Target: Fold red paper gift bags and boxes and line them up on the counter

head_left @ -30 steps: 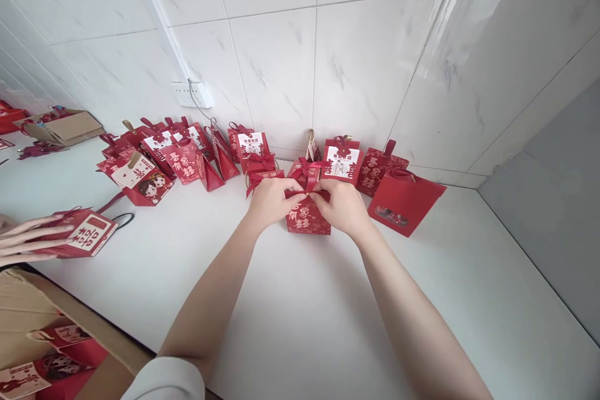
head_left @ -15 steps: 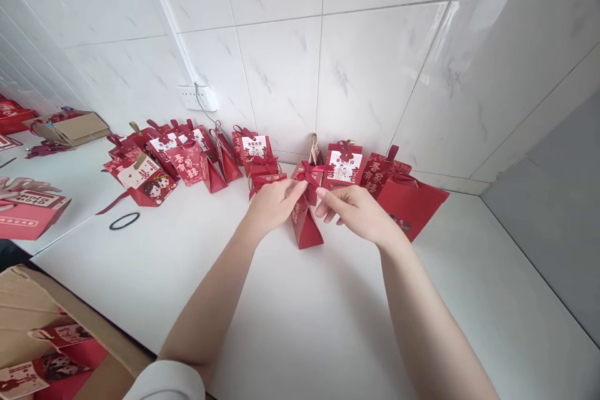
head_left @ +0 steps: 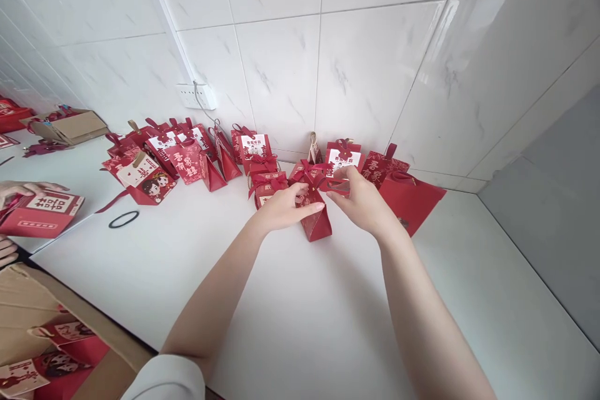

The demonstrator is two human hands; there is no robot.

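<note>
A red triangular gift box (head_left: 315, 225) lies on the white table between my hands, its narrow ridge upward and one end facing me. Beyond it is a dark red ribbon bow (head_left: 308, 170). My left hand (head_left: 277, 207) is at the box's left side, thumb stretched across its top and fingers apart; whether it presses on the box is unclear. To the right, my right hand (head_left: 359, 200) hovers with thumb and index finger curved apart, and no object shows held between them. Just left of the box stands a small red box with a ribbon bow (head_left: 268, 182).
More red gift boxes (head_left: 187, 159) line the tiled wall, with a plain red bag (head_left: 412, 200) at right. A dark ring-shaped band (head_left: 124, 219) lies on the table. At left, another person's hand (head_left: 28, 187) touches a red box (head_left: 44, 215) above an open carton (head_left: 70, 312).
My hands have parted from their pinch at the bow. The triangular box's near end has swung right. The other person's red box has moved right and turned.
</note>
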